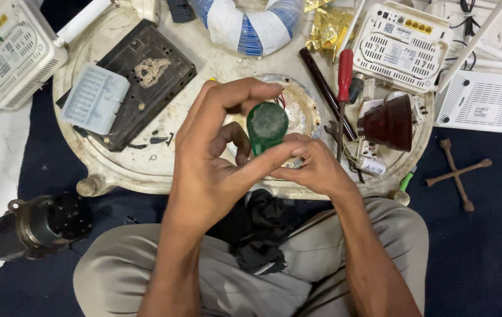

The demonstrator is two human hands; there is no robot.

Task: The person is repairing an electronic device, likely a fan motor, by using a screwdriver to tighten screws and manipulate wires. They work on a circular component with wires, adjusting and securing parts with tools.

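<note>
From the head camera, we saw the left hand curled closed around a green-handled tool, thumb and fingers pinching its grip upright over a round white fixture with loose red wires, which lay on the low round table. The right hand was bunched shut at the tool's lower end, though we could not tell what it pinched. We judged the work midway: the fixture lay open, and a red screwdriver and white routers waited nearby.
</note>
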